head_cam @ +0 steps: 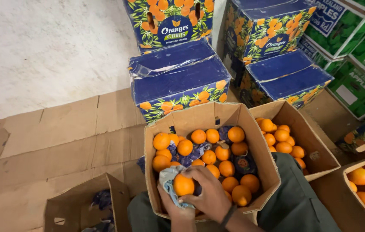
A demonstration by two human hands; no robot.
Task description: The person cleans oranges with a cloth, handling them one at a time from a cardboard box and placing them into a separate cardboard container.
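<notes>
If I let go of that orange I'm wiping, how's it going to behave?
The orange is round and smooth, so it would probably roll, though the fruit packed in the brown box should stop it. It looks firm, not fragile. The cloth looks limp.

— We see plain matt brown cardboard in the open box (257, 159). The oranges (217, 150) inside it have dimpled, faintly shiny peel.

— And we note a soft, crumpled pale cloth (168, 178) wrapped round the orange (183, 185) at the box's near edge. Behind the box, the blue cartons (178, 81) look glossy, printed and creased; left of it lies flattened cardboard (62, 137), dull and scuffed.
</notes>
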